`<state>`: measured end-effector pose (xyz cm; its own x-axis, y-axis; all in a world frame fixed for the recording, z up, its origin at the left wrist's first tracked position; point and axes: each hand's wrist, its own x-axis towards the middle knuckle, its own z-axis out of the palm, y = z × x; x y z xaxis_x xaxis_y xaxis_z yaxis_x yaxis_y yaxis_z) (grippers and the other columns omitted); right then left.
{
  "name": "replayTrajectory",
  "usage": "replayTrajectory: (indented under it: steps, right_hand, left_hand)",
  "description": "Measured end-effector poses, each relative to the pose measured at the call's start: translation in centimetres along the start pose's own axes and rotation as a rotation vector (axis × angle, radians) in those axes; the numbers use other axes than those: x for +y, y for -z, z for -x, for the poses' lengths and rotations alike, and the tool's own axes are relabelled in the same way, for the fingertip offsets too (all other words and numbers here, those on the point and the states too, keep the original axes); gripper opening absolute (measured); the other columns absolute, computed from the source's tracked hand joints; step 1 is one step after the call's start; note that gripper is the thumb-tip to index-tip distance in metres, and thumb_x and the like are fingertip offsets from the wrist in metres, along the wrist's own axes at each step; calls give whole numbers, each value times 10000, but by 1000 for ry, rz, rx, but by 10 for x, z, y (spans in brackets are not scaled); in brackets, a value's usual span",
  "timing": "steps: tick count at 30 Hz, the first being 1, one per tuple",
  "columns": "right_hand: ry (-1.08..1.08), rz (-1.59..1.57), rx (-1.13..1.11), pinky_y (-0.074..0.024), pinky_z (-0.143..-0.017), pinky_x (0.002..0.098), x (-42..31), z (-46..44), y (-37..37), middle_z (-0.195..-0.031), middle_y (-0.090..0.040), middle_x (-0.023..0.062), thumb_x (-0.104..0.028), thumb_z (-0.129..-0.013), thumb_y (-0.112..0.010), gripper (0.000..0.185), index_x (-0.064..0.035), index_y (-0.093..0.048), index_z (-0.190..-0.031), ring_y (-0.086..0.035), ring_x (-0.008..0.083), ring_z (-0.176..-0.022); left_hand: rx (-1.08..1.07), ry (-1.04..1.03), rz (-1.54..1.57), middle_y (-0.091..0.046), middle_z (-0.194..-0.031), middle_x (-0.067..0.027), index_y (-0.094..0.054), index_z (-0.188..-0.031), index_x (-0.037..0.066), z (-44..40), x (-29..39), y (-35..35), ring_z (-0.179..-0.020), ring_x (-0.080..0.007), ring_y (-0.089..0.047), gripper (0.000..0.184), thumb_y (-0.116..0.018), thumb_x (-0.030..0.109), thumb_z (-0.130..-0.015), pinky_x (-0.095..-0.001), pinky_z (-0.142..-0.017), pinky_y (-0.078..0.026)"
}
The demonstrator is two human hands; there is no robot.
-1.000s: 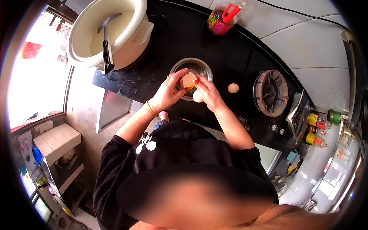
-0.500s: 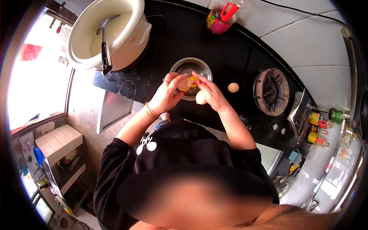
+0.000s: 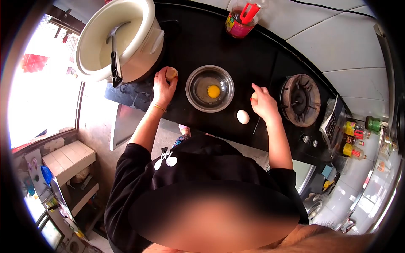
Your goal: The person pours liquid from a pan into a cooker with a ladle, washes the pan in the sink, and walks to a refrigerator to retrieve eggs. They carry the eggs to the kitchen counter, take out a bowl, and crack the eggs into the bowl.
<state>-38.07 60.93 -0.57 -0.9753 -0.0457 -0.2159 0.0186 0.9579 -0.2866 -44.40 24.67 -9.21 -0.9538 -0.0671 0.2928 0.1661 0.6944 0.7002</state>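
A metal bowl [image 3: 188,95] stands on the counter with a raw egg [image 3: 213,91], yolk whole, in it. To its left my left hand [image 3: 163,89] is closed around an eggshell [image 3: 171,74], beside the white cooker. Right of the bowl my right hand [image 3: 265,105] has its fingers around a brown egg [image 3: 254,96], mostly hidden by them, at the counter; the index finger sticks out. A paler whole egg [image 3: 243,117] lies on the counter between the bowl and my right hand.
The white cooker pot [image 3: 147,46] holds pale liquid and a ladle [image 3: 114,59] with a black handle. A bottle with a red handle [image 3: 242,21] stands by the wall. On the right are a gas burner [image 3: 301,100] and several bottles [image 3: 353,151].
My hands have parted from over the bowl. The left went left with the eggshell; the right set the pale egg down and moved right to the brown egg. The yolk now lies in the bowl.
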Motion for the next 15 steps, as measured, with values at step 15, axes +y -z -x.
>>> replayTrajectory:
  steps: [15]
  right_hand:
    - [-100,121,-17,-538,-703,428,12,-8,-14,-1070,-563,176,-109,-803,-596,348,-67,-517,-1140,-648,347,-844]
  left_hand:
    - [29,-72,-143,-532,-1146,-259,-437,-1287,-38,6,-10,-3,-1036,-414,-519,620,-673,165,-751,-451,-925,-425]
